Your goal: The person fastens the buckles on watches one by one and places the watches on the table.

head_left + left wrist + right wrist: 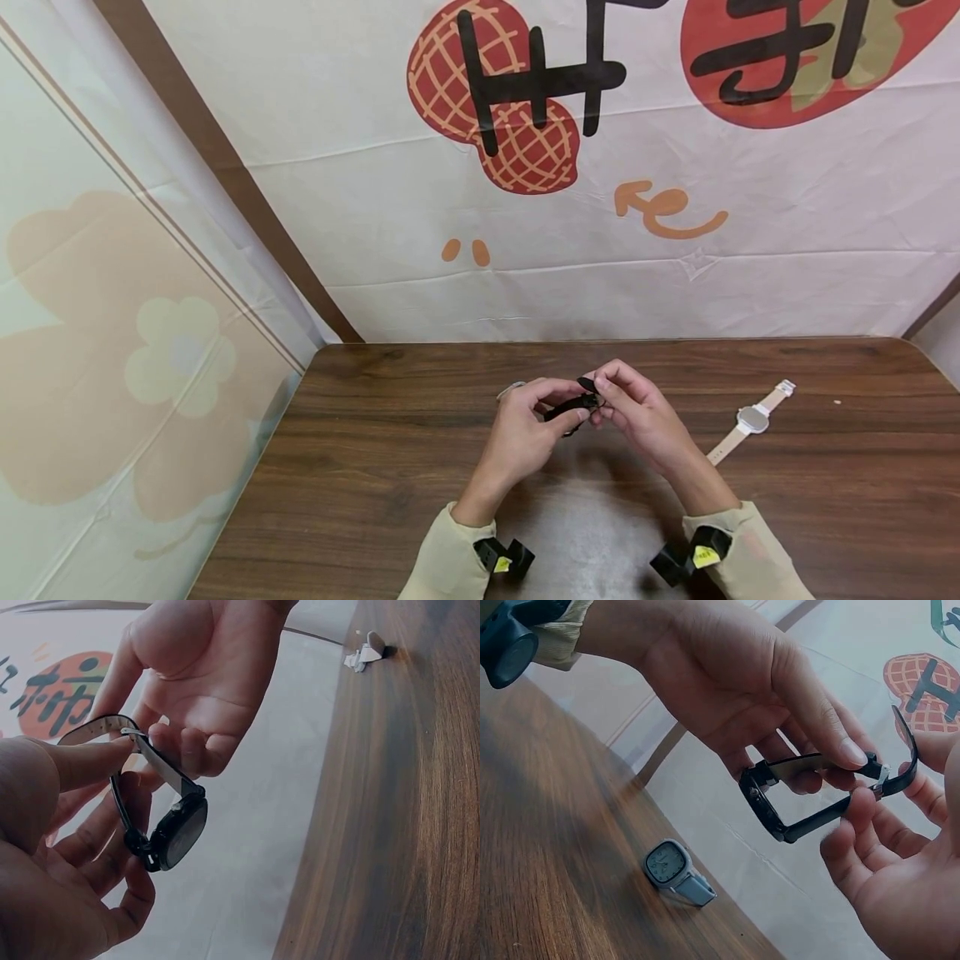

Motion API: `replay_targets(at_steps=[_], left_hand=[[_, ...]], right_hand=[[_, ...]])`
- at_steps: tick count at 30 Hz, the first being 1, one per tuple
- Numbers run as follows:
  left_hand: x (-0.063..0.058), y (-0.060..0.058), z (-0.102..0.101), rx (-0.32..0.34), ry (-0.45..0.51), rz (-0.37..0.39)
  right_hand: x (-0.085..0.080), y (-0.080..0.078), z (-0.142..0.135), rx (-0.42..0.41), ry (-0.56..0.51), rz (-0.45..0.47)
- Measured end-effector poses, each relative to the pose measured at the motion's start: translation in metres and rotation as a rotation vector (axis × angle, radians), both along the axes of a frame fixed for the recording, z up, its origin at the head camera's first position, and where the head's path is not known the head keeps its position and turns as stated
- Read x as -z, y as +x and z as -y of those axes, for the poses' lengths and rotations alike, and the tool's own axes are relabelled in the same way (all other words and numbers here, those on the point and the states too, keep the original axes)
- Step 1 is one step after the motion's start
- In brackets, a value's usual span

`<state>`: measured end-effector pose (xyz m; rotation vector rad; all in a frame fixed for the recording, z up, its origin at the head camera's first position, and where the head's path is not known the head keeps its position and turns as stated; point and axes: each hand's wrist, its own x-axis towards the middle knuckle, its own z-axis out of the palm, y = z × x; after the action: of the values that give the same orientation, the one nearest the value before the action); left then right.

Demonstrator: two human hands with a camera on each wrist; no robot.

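Observation:
A black wristwatch [762, 804] is held up over the table between both hands, its strap curved into a loop. My left hand [517, 433] grips the strap, the thumb pressing along it close to the case. With thumb and fingertips, my right hand [647, 421] pinches the strap near the metal buckle [883, 778]. The free strap end sticks up past the buckle in the right wrist view. In the left wrist view the watch's dark face [186, 838] is turned away at a slant.
A watch with a beige strap [752, 419] lies flat to the right on the wooden table [360, 500]. Another, square-faced grey watch [667, 864] sits behind my left hand, mostly hidden in the head view. A printed cloth [360, 208] hangs along the table's far edge.

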<state>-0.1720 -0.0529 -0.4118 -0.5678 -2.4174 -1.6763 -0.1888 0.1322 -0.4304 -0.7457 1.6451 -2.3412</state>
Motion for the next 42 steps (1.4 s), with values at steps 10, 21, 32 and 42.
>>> replay_targets(at_steps=[10,21,32,42], left_hand=[[0.0006,-0.001,0.0008,-0.008,-0.004,-0.013],[0.0006,-0.0019,0.0004,0.01,-0.011,-0.016],[0.0015,-0.0019,0.001,0.015,-0.017,-0.016],[0.0016,-0.002,0.0012,0.036,-0.001,-0.015]], right_hand=[[0.0019,-0.0021,0.0002,-0.021,-0.067,-0.041],[0.0033,-0.0011,-0.0014,0.047,-0.028,-0.025],[0.0041,-0.0014,-0.0037,0.051,-0.009,-0.026],[0.0052,-0.0028,-0.0036,0.063,-0.008,-0.046]])
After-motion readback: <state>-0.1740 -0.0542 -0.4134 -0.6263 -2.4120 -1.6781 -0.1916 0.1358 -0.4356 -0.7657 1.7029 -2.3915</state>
